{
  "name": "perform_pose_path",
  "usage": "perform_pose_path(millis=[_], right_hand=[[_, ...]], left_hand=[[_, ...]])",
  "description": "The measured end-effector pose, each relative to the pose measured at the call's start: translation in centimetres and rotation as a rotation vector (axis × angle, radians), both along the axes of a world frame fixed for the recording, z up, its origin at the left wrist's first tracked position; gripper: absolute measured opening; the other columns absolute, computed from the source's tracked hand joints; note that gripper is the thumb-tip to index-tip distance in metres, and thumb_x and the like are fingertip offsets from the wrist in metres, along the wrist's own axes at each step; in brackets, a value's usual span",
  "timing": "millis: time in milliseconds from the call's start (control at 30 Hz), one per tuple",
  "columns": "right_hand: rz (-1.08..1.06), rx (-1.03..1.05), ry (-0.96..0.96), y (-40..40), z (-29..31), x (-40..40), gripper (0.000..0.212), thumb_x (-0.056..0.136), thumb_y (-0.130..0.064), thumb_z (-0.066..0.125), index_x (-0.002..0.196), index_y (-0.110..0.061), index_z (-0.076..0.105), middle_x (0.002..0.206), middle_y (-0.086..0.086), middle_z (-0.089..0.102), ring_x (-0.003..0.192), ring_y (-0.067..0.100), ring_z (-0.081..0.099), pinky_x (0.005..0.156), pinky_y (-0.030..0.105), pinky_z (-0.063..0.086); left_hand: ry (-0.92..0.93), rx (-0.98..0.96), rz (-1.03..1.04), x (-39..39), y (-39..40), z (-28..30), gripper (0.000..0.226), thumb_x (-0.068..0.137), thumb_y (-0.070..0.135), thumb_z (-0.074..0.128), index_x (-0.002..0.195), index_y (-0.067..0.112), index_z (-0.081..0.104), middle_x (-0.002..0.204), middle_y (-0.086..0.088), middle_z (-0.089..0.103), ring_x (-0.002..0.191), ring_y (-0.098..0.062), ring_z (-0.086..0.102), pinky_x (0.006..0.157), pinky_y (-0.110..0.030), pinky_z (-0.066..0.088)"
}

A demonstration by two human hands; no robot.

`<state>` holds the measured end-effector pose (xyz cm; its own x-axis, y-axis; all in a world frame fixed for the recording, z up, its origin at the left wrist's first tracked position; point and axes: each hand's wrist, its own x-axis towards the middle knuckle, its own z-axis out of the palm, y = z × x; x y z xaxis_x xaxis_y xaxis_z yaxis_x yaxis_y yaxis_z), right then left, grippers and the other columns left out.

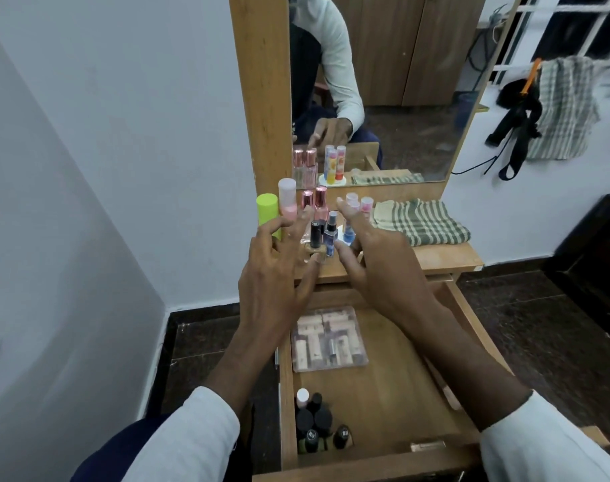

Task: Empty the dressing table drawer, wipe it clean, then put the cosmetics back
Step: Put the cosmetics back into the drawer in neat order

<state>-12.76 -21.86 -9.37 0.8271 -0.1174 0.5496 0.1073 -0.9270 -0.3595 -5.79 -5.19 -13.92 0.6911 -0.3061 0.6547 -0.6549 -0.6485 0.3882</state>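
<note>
The wooden drawer stands pulled open below the dressing table top. Inside it lie a clear box of lipsticks, a cluster of dark-capped bottles at the front left, and a small flat item at the front. On the table top stand a green bottle, a pink bottle, two rose-capped perfumes, a black-capped bottle and a blue spray bottle. My left hand and my right hand hover on either side of those two small bottles, fingers spread.
A folded green-checked cloth lies on the table top at the right. The mirror rises behind the bottles. A checked towel and black straps hang on the right wall. Dark furniture stands at the right, a white wall at the left.
</note>
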Motion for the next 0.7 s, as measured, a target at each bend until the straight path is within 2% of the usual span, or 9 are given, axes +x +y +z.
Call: perform_pose_path(millis=[67, 167, 267, 333, 400, 533, 600, 700], right_hand=[[-0.012, -0.020, 0.023, -0.4, -0.1, 0.9, 0.063, 0.105, -0.035, 0.055, 0.163, -0.028, 0.030, 0.072, -0.001, 0.069, 0.061, 0.016, 0.063, 0.062, 0.040, 0.057], [-0.005, -0.045, 0.043, -0.5, -0.8, 1.7, 0.057, 0.106, -0.037, 0.052, 0.160, -0.029, 0.035, 0.073, 0.003, 0.070, 0.062, 0.020, 0.064, 0.061, 0.043, 0.058], [0.035, 0.005, -0.016, -0.6, -1.0, 1.7, 0.036, 0.105, -0.031, 0.057, 0.141, -0.024, 0.051, 0.068, -0.003, 0.066, 0.058, 0.015, 0.064, 0.057, 0.041, 0.057], [0.063, 0.069, -0.059, -0.6, -0.8, 1.6, 0.021, 0.104, -0.028, 0.059, 0.124, -0.021, 0.057, 0.068, -0.006, 0.067, 0.059, 0.010, 0.065, 0.057, 0.037, 0.056], [0.086, 0.135, -0.108, -0.5, -0.6, 0.9, 0.015, 0.102, -0.025, 0.064, 0.114, -0.017, 0.062, 0.071, -0.008, 0.070, 0.062, 0.003, 0.066, 0.059, 0.026, 0.055], [0.097, 0.150, -0.177, -0.1, -0.5, -2.3, 0.015, 0.099, -0.020, 0.072, 0.111, -0.013, 0.068, 0.075, -0.017, 0.066, 0.064, -0.014, 0.057, 0.062, 0.006, 0.046], [0.104, 0.182, -0.132, -0.2, -0.8, -4.5, 0.013, 0.097, -0.022, 0.074, 0.107, -0.016, 0.069, 0.078, -0.016, 0.070, 0.066, -0.008, 0.062, 0.062, 0.008, 0.048], [0.110, 0.237, 0.051, -0.8, -1.4, -7.0, 0.009, 0.095, -0.027, 0.077, 0.098, -0.023, 0.070, 0.078, -0.016, 0.068, 0.073, 0.002, 0.066, 0.061, 0.010, 0.047]], left_hand=[[-0.006, 0.008, 0.010, 0.2, -0.5, -0.1, 0.059, 0.106, 0.048, 0.056, 0.161, 0.036, 0.039, 0.148, 0.000, 0.046, 0.117, -0.015, 0.053, 0.076, -0.034, 0.060], [-0.047, 0.017, 0.003, 0.2, -0.8, -0.2, 0.051, 0.107, 0.045, 0.056, 0.156, 0.034, 0.049, 0.144, 0.002, 0.052, 0.116, -0.015, 0.055, 0.079, -0.031, 0.057], [-0.119, -0.028, 0.013, -0.1, -0.6, 0.0, 0.036, 0.106, 0.039, 0.060, 0.139, 0.026, 0.066, 0.129, 0.001, 0.065, 0.109, -0.016, 0.058, 0.077, -0.029, 0.051], [-0.205, -0.036, 0.010, -0.2, -0.3, -0.1, 0.027, 0.107, 0.033, 0.063, 0.129, 0.022, 0.071, 0.114, 0.001, 0.072, 0.102, -0.017, 0.062, 0.075, -0.031, 0.052], [-0.258, -0.046, -0.007, -0.4, 0.2, -0.3, 0.023, 0.105, 0.032, 0.067, 0.125, 0.022, 0.074, 0.105, 0.002, 0.075, 0.097, -0.017, 0.062, 0.071, -0.029, 0.051], [-0.302, -0.096, -0.125, -1.0, 1.5, -0.3, 0.027, 0.098, 0.036, 0.078, 0.119, 0.019, 0.079, 0.102, 0.004, 0.078, 0.092, -0.016, 0.062, 0.071, -0.022, 0.047], [-0.294, -0.091, -0.243, -1.7, 2.3, -0.2, 0.029, 0.096, 0.039, 0.079, 0.116, 0.017, 0.080, 0.103, 0.006, 0.079, 0.091, -0.015, 0.063, 0.071, -0.025, 0.052], [-0.185, -0.042, -0.407, -2.9, 3.2, -0.4, 0.028, 0.094, 0.040, 0.081, 0.114, 0.021, 0.081, 0.100, 0.014, 0.077, 0.087, -0.013, 0.064, 0.066, -0.031, 0.055]])
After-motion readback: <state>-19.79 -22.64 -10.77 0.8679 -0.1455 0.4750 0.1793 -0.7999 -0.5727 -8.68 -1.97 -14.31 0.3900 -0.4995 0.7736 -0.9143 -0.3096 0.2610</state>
